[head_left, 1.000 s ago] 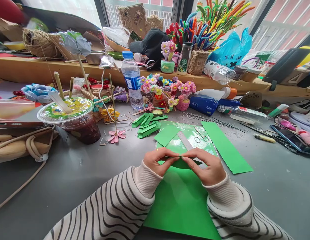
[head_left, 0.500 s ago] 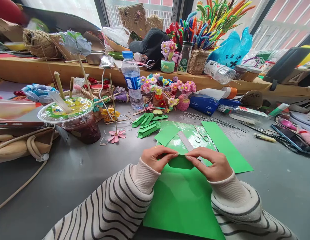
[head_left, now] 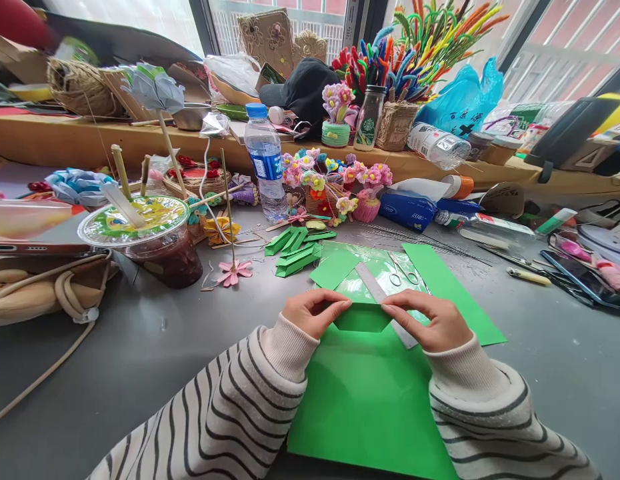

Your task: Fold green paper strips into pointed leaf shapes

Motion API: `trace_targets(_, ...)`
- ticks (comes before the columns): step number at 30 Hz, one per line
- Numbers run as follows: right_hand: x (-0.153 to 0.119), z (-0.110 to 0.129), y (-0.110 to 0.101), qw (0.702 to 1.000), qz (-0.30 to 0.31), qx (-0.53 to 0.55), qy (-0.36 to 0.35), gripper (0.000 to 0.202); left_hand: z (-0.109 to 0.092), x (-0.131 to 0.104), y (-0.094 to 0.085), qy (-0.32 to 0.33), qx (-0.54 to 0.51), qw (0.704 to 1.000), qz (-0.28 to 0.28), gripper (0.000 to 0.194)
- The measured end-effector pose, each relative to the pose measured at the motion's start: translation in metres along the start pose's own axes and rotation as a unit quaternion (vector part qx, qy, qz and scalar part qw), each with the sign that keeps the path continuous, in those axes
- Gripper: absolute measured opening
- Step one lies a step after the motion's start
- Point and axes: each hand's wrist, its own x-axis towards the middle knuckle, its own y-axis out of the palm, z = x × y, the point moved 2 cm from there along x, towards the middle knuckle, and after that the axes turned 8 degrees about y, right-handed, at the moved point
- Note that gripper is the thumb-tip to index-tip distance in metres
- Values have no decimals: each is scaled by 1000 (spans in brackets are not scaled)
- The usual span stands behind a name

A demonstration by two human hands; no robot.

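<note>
A small folded piece of green paper (head_left: 363,319) is stretched between my two hands, its lower corners slanted. My left hand (head_left: 316,312) pinches its upper left corner between thumb and fingers. At the upper right corner my right hand (head_left: 430,320) pinches it the same way. Beneath lies a large green sheet (head_left: 365,407) on the grey table. Just beyond are a ruler (head_left: 373,283), partly hidden by the folded paper and right hand, and silver scissors (head_left: 403,270) on a clear plastic sleeve. Several folded green paper pieces (head_left: 297,250) lie behind my left hand.
A green strip (head_left: 450,293) lies to the right, a green square (head_left: 335,269) behind the hands. On the left stand a lidded drink cup (head_left: 163,257) and a pink paper flower (head_left: 233,272) on a stick. A water bottle (head_left: 267,167) and a blue packet (head_left: 407,209) stand farther back.
My hands have drawn a little apart along the paper's top edge, the right one shifting right. More of the folded green paper and of the ruler shows between and beside them.
</note>
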Motion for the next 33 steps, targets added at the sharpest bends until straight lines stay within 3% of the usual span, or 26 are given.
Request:
trace_targets(4, -1, -2, 4, 1000, 11, 15, 11, 9, 1, 1, 1, -1, -3, 999, 45, 12)
trace_targets(8, -2, -3, 13, 999, 10, 46, 16, 9, 1, 0, 2, 22, 76, 992, 98, 16)
trace_targets(14, -3, 2, 20, 998, 19, 48, 38, 12, -3, -2, 3, 33, 101, 987, 119, 16)
trace_targets(19, -4, 0, 14, 987, 6, 73, 140, 13, -3, -1, 0, -48, 54, 997, 32, 17)
trace_targets(22, -4, -3, 14, 982, 2, 87, 167, 13, 0, 0, 0, -69, 13, 997, -8, 18)
trace_targets(28, -5, -7, 21, 978, -19, 110, 178, 15, 3, 1, 2, -79, -20, 997, 1, 18)
trace_targets(33, -5, -8, 25, 976, -13, 123, 180, 17, 5, 1, 1, -60, 23, 998, 20, 19)
